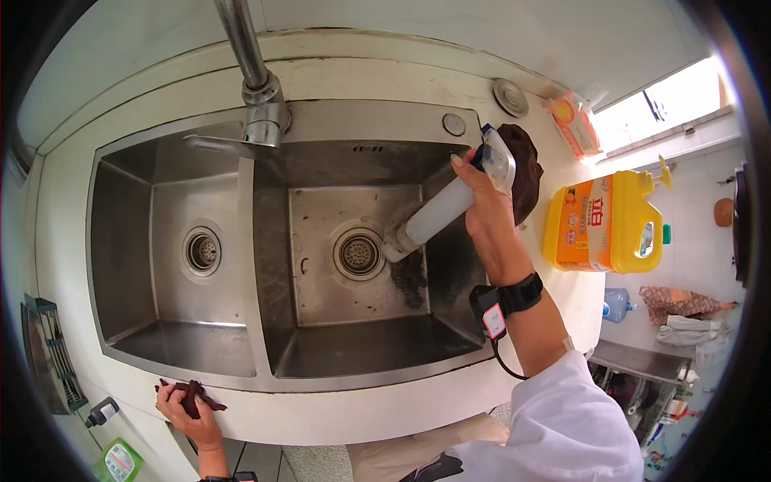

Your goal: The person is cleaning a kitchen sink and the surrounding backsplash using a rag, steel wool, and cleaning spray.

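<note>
My right hand (491, 196) grips the neck of a translucent spray bottle (443, 208) with a blue and clear trigger head. The bottle slants down into the right basin of a stainless steel double sink (361, 385), its base end near the drain strainer (360, 254). A dark wet patch (411, 280) lies on the basin floor beside it. Beyond my right hand, a dark brown cloth (525, 172) rests at the sink's right edge. My left hand (190, 416) holds a crumpled dark maroon cloth (193, 399) on the counter's front edge, below the left basin.
A chrome faucet (263, 114) stands behind the basins. On the counter at right are a yellow detergent jug (602, 223), an orange and white packet (573, 125) and a round metal lid (511, 98). A black bottle (102, 412) and a green bottle (120, 461) are at lower left.
</note>
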`<action>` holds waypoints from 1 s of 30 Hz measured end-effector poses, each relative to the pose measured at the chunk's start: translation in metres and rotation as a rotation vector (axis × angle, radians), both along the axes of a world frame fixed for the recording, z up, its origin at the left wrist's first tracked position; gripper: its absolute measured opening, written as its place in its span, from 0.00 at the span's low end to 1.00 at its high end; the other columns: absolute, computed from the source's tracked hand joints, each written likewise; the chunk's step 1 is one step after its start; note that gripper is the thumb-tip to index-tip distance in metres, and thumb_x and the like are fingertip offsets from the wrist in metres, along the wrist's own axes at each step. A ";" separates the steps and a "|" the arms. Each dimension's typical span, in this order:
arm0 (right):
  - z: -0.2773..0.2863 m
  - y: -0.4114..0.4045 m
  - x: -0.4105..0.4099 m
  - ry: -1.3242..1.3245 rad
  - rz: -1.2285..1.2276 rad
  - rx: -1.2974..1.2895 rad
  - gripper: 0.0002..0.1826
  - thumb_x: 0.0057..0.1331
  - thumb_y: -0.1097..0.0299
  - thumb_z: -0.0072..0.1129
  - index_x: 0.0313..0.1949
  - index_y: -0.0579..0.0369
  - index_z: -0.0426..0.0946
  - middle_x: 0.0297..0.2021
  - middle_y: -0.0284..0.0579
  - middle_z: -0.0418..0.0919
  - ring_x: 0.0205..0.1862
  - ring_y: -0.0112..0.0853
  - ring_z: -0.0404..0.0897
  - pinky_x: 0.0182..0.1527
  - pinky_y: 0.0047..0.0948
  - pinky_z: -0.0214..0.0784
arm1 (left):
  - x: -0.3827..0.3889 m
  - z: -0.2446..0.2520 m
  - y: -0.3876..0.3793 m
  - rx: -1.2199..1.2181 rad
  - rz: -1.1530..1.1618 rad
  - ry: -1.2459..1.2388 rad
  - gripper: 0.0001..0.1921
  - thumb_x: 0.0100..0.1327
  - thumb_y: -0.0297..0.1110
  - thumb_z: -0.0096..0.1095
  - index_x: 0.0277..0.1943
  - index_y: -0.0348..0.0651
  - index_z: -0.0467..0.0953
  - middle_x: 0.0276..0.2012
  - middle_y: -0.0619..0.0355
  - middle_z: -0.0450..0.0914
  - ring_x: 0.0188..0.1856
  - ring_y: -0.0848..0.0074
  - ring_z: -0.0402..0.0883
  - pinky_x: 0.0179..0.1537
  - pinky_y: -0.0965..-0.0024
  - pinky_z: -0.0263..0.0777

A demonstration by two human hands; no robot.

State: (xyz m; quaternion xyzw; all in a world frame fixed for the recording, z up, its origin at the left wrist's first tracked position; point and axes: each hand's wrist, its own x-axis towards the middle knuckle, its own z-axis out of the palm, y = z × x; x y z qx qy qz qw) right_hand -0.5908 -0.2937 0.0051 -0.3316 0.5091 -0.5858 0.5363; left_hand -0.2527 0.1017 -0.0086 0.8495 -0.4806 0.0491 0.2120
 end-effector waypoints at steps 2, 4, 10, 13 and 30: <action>0.003 0.000 -0.001 -0.020 -0.040 0.051 0.20 0.45 0.82 0.66 0.37 0.52 0.70 0.32 0.31 0.71 0.35 0.23 0.70 0.41 0.23 0.66 | 0.000 -0.001 -0.001 0.001 -0.004 0.001 0.10 0.49 0.21 0.52 0.36 0.36 0.65 0.44 0.45 0.67 0.49 0.54 0.65 0.56 0.55 0.55; 0.003 0.000 -0.001 -0.020 -0.041 0.081 0.18 0.46 0.82 0.65 0.36 0.53 0.70 0.31 0.32 0.71 0.35 0.23 0.71 0.41 0.22 0.65 | 0.000 0.000 0.000 0.005 -0.003 -0.003 0.10 0.49 0.21 0.52 0.36 0.36 0.65 0.44 0.45 0.67 0.49 0.54 0.65 0.56 0.55 0.55; 0.009 0.000 -0.009 0.077 0.099 -0.072 0.18 0.47 0.81 0.64 0.37 0.53 0.71 0.30 0.33 0.72 0.35 0.24 0.71 0.42 0.22 0.65 | -0.001 0.001 -0.001 0.012 0.000 -0.002 0.09 0.49 0.21 0.52 0.36 0.36 0.65 0.44 0.45 0.67 0.49 0.54 0.65 0.56 0.55 0.55; 0.016 0.008 -0.009 0.035 0.018 -0.012 0.18 0.47 0.82 0.64 0.38 0.54 0.70 0.31 0.34 0.72 0.36 0.24 0.71 0.42 0.22 0.65 | -0.001 0.001 0.000 0.021 0.010 0.007 0.09 0.49 0.21 0.52 0.36 0.36 0.65 0.45 0.45 0.67 0.49 0.54 0.65 0.56 0.55 0.55; 0.017 0.029 0.011 0.015 0.141 0.044 0.31 0.47 0.82 0.62 0.53 0.54 0.65 0.32 0.34 0.69 0.35 0.23 0.69 0.42 0.21 0.65 | -0.003 0.003 -0.003 0.005 -0.008 -0.001 0.10 0.49 0.21 0.52 0.37 0.36 0.66 0.45 0.45 0.66 0.50 0.54 0.65 0.56 0.56 0.55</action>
